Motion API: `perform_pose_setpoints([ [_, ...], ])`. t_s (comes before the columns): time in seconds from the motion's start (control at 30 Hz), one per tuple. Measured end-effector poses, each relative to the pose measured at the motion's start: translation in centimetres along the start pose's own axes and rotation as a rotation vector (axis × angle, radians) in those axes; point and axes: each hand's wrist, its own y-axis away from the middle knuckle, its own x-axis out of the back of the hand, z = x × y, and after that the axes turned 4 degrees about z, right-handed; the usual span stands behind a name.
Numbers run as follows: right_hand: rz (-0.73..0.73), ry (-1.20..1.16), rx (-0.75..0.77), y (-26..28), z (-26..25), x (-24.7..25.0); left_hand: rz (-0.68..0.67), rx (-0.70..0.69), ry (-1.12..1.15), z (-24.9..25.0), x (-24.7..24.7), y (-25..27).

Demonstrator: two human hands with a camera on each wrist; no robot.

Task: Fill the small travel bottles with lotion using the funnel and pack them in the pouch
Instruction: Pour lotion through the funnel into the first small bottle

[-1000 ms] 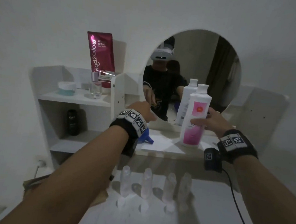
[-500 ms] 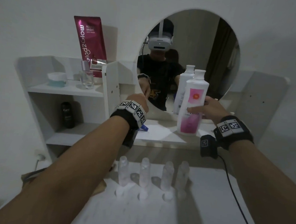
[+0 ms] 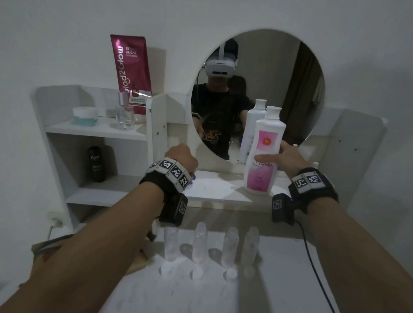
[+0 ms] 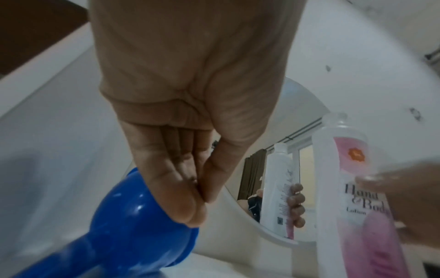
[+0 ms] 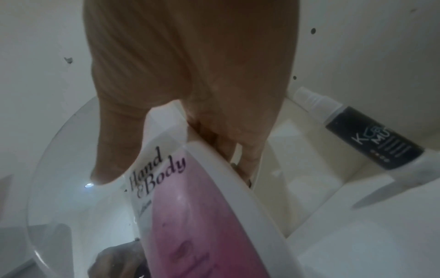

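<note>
**Both hands up at the mirror ledge: funnel left, lotion right**

While dim light blurs fine detail, the layout reads clearly enough from left to right. Far left, the white shelf unit carries a teal-banded jar and a small glass perfume bottle on its top shelf, with a magenta serum tube standing behind them against the wall. A dark bottle stands on the shelf below.

Left hand is at the ledge under the round mirror. In the left wrist view its fingers are drawn together with the thumb, pinching the rim of the blue funnel; the funnel lies tilted on the ledge. Only a sliver of blue shows past the wrist in the head view.

Centre, nearer the person, four clear travel bottles stand upright in a row on the white table, each with its small cap lying just in front.

Right hand grips the white-and-pink lotion bottle around its middle, thumb across the front label, fingers behind. Bottle is upright, capped, base at the ledge; contact with it is unclear.

Far right, in the right wrist view, a slim black-and-white spray bottle stands near the wall.
</note>
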Motion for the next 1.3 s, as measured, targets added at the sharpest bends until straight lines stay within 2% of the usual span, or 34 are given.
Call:
perform_pose_setpoints([
  [0.17,0.030,0.006,-0.013,0.2,0.2,-0.4,-0.074,0.057,0.344,-1.1,0.3,0.2],
  [0.33,0.037,0.009,0.006,0.8,-0.2,-0.7,-0.128,0.137,0.722,-2.1,2.0,2.7],
  [0.53,-0.003,0.024,0.051,3.6,-1.3,0.0,-0.111,0.074,1.107,-6.4,3.0,6.5],
  [0.67,-0.027,0.013,0.094,6.3,-1.6,1.1,-0.050,0.083,1.196,-9.2,3.1,7.9],
  [0.8,0.007,0.028,0.103,8.4,-0.8,2.7,-0.054,0.133,1.251,-11.6,2.4,8.9],
  [1.07,0.076,0.055,-0.020,12.2,4.5,4.8,-0.051,0.226,1.372,-13.6,-0.4,9.6],
  [1.3,0.113,0.024,-0.132,12.9,9.1,4.9,-0.090,0.216,1.395,-13.8,-1.6,9.5],
])
